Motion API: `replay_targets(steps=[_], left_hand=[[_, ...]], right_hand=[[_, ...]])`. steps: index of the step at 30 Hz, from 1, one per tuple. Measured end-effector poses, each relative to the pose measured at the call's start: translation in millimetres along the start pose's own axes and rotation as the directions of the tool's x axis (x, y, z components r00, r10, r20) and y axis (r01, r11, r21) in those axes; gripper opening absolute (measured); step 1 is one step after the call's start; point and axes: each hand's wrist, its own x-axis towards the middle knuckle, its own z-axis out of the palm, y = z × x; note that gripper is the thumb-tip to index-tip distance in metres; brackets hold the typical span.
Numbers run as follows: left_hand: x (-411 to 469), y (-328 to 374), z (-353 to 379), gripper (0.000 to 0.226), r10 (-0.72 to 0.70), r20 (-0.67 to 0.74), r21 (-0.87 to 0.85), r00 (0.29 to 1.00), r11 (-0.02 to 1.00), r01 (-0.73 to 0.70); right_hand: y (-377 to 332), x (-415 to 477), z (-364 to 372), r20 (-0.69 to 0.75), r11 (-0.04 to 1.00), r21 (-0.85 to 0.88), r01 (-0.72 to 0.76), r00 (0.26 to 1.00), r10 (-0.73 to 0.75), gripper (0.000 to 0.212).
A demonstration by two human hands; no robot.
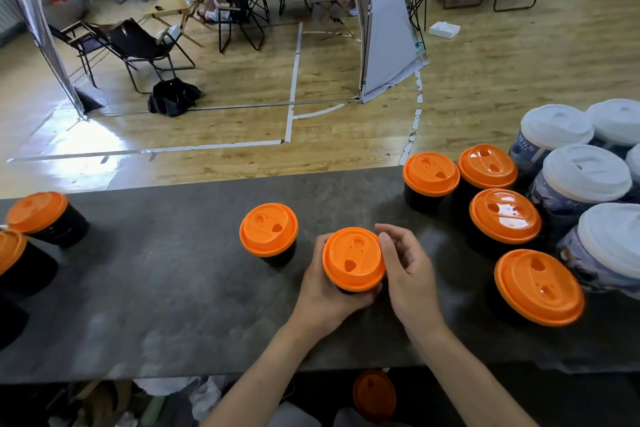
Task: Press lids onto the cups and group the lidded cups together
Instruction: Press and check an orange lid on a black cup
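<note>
Wearing an orange plastic lid point(353, 258), a black paper cup point(347, 289) is gripped by the left hand point(325, 298) mid-way along a grey counter point(173, 288); the lid's rim is pinched by the right hand point(408, 267).

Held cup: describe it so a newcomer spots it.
On the grey counter, look near the middle, left of the orange-lidded cluster. The held cup has an orange lid. Unlike the lone cup beside it, the left hand and right hand hold it.
</note>
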Motion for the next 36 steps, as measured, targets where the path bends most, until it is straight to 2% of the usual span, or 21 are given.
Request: replay_targets(steps=[4, 10, 14, 17, 21, 27, 29, 34, 36], left_hand=[[-1.9, 3.1, 5.8, 0.083, 0.002, -0.095, -0.024, 0.995, 1.0, -0.004], [0.3, -4.8, 2.4, 0.077, -0.013, -0.016, -0.011, 1.0, 1.0, 0.013], [-2.2, -1.1, 10.1, 0.086, 0.018, -0.106, -0.022, 0.994, 1.0, -0.02], [-3.2, -4.2, 10.8, 0.081, 0.021, -0.149, -0.018, 0.989, 1.0, -0.023], [-1.2, -6.6, 5.0, 0.078, -0.02, -0.084, -0.012, 0.996, 1.0, 0.019], [0.8, -2.9, 0.3, 0.082, -0.019, 0.023, -0.015, 1.0, 1.0, 0.019], [-0.3, 1.5, 3.4, 0.086, -0.019, 0.014, -0.024, 1.0, 1.0, 0.019], [-3.7, 5.0, 9.2, 0.086, -0.029, -0.134, -0.024, 0.991, 0.999, 0.026], [-2.4, 1.4, 8.6, 0.083, -0.028, -0.128, -0.01, 0.991, 1.0, 0.027]], right_hand=[[-0.4, -5.2, -0.1, -0.015, 0.996, -0.057, 0.073, 0.997, -0.074, 0.016], [-4.0, 6.8, -4.6, 0.003, 0.995, -0.053, 0.087, 0.996, -0.087, 0.007], [-3.2, 8.7, -8.7, 0.035, 0.988, -0.076, 0.138, 0.99, -0.135, 0.01], [0.3, 7.8, -8.0, 0.034, 0.986, -0.09, 0.143, 0.989, -0.14, 0.009], [-1.6, 13.1, -5.0, 0.048, 0.989, -0.087, 0.122, 0.992, -0.118, 0.009], [-3.7, 22.0, -16.4, 0.186, 0.997, -0.051, 0.066, 0.981, -0.056, 0.015], [-4.4, 19.5, -19.5, 0.175, 0.992, -0.08, 0.1, 0.981, -0.084, 0.015], [-1.4, 4.2, -14.5, 0.031, 0.942, -0.256, 0.219, 0.975, -0.218, 0.012], [0.3, 1.7, -10.8, 0.032, 0.949, -0.236, 0.209, 0.978, -0.207, 0.011]])
